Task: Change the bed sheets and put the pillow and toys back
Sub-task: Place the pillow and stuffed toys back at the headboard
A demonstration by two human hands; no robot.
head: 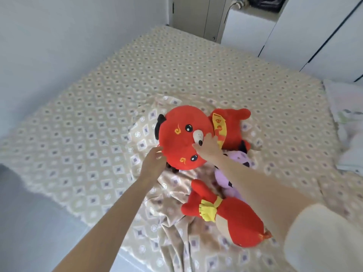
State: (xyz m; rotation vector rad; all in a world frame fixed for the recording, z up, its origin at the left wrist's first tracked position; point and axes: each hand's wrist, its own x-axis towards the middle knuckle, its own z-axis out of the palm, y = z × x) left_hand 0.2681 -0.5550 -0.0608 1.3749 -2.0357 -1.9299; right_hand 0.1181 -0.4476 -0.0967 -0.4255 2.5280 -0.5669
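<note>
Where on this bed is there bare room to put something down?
Bare: the beige patterned sheet beyond the big red round-headed plush toy, toward the white cupboards, and left of it. Crowded: nearer, around the purple plush and small red plush.

The only writing I can see is a few red characters on the yellow sash (220, 125) of the big red plush toy (182, 138), too blurred for me to read.

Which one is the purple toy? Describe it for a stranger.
On the patterned bed, find the rumpled blanket nearest the camera. The purple toy lies there between the round-headed red plush and the smaller red plush. Only it is lilac.
</note>
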